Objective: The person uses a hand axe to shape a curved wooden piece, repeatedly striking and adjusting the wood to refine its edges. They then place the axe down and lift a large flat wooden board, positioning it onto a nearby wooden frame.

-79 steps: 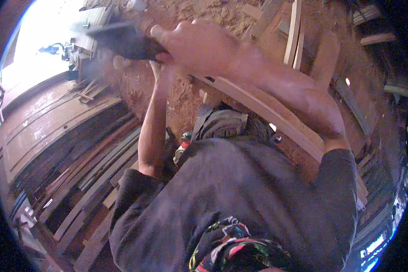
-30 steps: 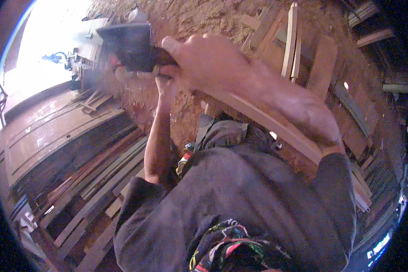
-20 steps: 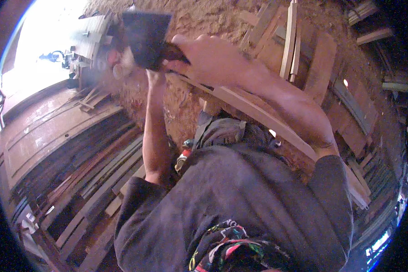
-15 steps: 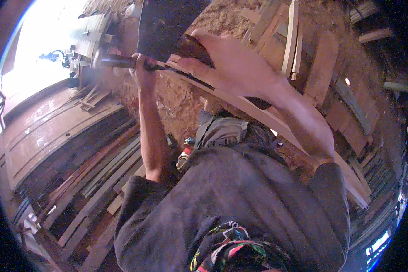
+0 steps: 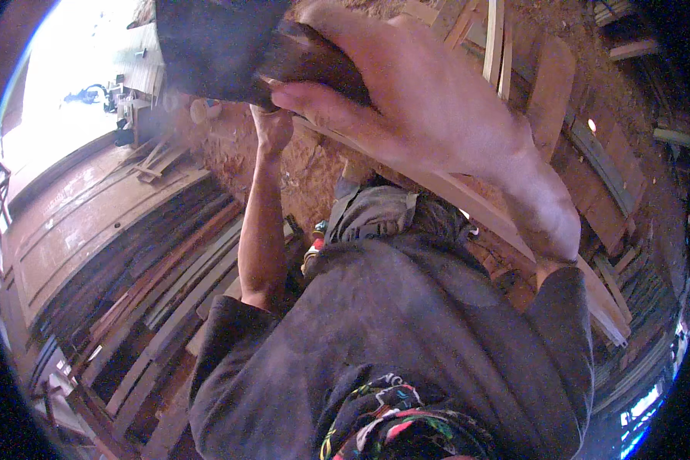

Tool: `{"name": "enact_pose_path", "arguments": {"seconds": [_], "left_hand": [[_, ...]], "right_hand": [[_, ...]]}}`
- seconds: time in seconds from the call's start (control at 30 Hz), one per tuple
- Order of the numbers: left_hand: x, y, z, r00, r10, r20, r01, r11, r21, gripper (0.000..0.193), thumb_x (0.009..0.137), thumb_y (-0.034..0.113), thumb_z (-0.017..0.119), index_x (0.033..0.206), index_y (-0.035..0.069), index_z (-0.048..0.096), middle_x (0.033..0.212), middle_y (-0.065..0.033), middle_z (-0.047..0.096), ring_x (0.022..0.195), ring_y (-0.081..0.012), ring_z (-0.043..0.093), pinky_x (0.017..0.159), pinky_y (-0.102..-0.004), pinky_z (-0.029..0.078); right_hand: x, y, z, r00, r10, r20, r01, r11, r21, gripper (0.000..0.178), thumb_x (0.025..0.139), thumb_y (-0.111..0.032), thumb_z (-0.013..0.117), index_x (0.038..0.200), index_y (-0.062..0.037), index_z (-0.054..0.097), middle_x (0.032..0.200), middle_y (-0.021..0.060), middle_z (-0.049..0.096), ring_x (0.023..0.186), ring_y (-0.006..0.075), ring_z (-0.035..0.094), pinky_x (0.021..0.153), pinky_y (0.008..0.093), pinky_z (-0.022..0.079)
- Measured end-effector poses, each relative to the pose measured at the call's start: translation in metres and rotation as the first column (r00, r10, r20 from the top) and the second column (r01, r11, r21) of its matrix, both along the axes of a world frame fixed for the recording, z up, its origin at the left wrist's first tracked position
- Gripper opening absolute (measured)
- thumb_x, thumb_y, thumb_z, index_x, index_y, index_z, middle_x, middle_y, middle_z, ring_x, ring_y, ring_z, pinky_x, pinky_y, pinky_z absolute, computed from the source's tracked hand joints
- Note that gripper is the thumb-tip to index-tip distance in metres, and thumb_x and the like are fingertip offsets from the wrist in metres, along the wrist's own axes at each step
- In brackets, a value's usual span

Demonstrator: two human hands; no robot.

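Note:
My right hand (image 5: 429,107) is closed around the dark wooden handle of a hatchet (image 5: 299,65). It is raised close to the camera, and its broad dark head (image 5: 215,46) is blurred at the top of the view. My left hand (image 5: 272,126) grips a long pale curved wooden plank (image 5: 475,207) near its upper end. The plank runs diagonally down to the right, past my bent knee in grey trousers (image 5: 376,215). My dark grey shirt fills the lower middle.
Long dark boards (image 5: 130,291) lie stacked on the left. Reddish sawdust (image 5: 314,165) covers the ground ahead. More planks and offcuts (image 5: 552,84) lie at the upper right. A bright opening with machinery (image 5: 92,96) is at the upper left.
The hatchet has swung up from out in front to close by the camera, its head now larger and higher. My left hand has stayed on the plank.

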State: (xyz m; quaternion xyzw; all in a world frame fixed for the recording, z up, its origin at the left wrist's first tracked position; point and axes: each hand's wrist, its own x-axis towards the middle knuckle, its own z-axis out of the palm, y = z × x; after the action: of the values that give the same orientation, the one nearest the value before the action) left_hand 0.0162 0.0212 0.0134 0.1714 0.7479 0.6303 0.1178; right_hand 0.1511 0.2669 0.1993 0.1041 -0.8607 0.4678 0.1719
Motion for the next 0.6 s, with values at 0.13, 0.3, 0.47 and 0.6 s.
{"name": "enact_pose_path", "arguments": {"seconds": [0.13,0.3,0.47,0.6], "left_hand": [[0.025,-0.007,-0.011,0.999,0.027,-0.042,-0.028,0.999,-0.018,0.01,0.084,0.004,0.071,0.091,0.001,0.065,0.074,-0.0054,0.066,0.065,-0.0133,0.062,0.061,-0.0303,0.052],[0.021,0.003,-0.018,0.998,0.02,-0.063,-0.021,1.0,-0.019,0.009,0.083,0.004,0.071,0.091,0.001,0.065,0.074,-0.0054,0.066,0.065,-0.0133,0.062,0.06,-0.0303,0.051],[0.026,-0.004,-0.022,0.997,0.045,-0.061,-0.046,0.999,-0.015,0.009,0.083,0.004,0.071,0.09,0.001,0.065,0.073,-0.0054,0.066,0.064,-0.0133,0.062,0.06,-0.0302,0.051],[0.04,-0.012,-0.014,0.996,0.062,-0.072,-0.063,0.998,-0.009,0.009,0.083,0.003,0.07,0.09,0.001,0.065,0.073,-0.0054,0.066,0.064,-0.0133,0.062,0.06,-0.0302,0.051]], "right_hand": [[-0.009,-0.013,0.024,0.999,-0.01,-0.053,0.011,1.0,0.019,0.04,0.093,-0.039,0.062,0.105,-0.0014,0.058,0.077,0.0247,0.067,0.072,0.0463,0.067,0.066,0.0559,0.055],[-0.026,-0.035,-0.048,0.993,0.039,0.11,-0.072,0.947,0.312,0.043,0.095,-0.042,0.063,0.112,-0.0043,0.057,0.072,0.0193,0.067,0.071,0.0436,0.069,0.063,0.0537,0.055],[-0.02,-0.028,-0.015,0.998,0.063,0.001,-0.06,0.939,0.339,0.043,0.094,-0.044,0.062,0.111,-0.0049,0.056,0.071,0.0199,0.066,0.07,0.0434,0.068,0.062,0.0545,0.055],[-0.015,-0.035,0.031,0.989,0.061,-0.137,-0.056,0.998,0.04,0.034,0.092,-0.034,0.064,0.106,-0.0033,0.057,0.082,0.0224,0.071,0.079,0.042,0.072,0.072,0.0531,0.06]]}}
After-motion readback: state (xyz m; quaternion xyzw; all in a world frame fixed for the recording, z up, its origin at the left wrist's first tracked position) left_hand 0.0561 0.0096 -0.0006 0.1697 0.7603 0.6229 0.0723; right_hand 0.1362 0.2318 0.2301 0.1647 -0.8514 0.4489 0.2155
